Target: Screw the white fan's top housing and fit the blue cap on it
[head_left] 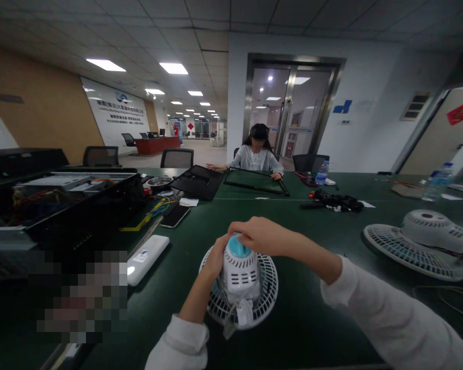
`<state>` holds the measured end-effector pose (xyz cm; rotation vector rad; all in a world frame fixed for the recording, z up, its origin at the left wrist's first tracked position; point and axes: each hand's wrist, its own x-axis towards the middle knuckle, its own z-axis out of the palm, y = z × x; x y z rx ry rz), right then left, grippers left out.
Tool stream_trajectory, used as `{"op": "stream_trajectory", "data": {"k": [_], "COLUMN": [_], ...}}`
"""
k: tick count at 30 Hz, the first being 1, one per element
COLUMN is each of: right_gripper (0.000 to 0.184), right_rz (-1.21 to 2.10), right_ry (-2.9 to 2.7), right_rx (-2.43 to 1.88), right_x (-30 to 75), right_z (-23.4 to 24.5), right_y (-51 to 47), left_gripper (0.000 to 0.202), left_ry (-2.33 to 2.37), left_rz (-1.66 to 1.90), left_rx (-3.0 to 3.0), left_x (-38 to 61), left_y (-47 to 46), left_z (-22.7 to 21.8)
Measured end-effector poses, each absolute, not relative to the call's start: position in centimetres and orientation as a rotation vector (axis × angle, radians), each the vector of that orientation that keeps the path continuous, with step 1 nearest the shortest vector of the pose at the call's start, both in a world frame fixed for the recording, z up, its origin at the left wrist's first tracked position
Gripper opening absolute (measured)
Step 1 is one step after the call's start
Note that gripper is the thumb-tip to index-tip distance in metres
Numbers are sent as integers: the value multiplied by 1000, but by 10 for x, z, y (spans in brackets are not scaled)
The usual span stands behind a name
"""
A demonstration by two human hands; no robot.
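A small white electric fan (242, 279) lies face down on the green table, its round grille (270, 280) against the tabletop and its slotted motor housing upward. On top of the housing sits a turquoise knob (237, 246). My left hand (216, 256) is wrapped round the left side of the housing. From the right, my right hand (257, 234) reaches over the top, with its thumb and fingers closed on the knob; its far fingertips are hidden. A pale tag and a piece of cable hang at the housing's near side.
Left of me stand an opened black computer case (100, 205), a white oblong device (148, 258) and a phone (175, 216). A second fan (428, 231) lies at the right. Across the table a person (256, 154) handles a black frame (254, 189). Bottles (322, 173) stand farther off.
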<state>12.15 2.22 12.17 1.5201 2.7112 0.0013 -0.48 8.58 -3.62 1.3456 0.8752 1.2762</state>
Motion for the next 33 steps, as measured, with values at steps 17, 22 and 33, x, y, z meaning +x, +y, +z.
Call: {"op": "stream_trajectory", "data": {"k": [17, 22, 33], "right_gripper": [23, 28, 30], "right_rz": [298, 306, -25], "right_ry": [2674, 2569, 2789], "right_rx": [1481, 1744, 1143], "right_x": [109, 103, 139], "right_z": [117, 107, 138], "right_y": [19, 20, 30], "left_gripper": [24, 26, 25], "left_ry": [890, 898, 928], "left_rz": [1326, 1315, 1306], "left_rx": [1359, 1359, 1374], "left_x": [-5, -5, -6], "left_y": [85, 85, 86], "left_z": [-39, -37, -39]}}
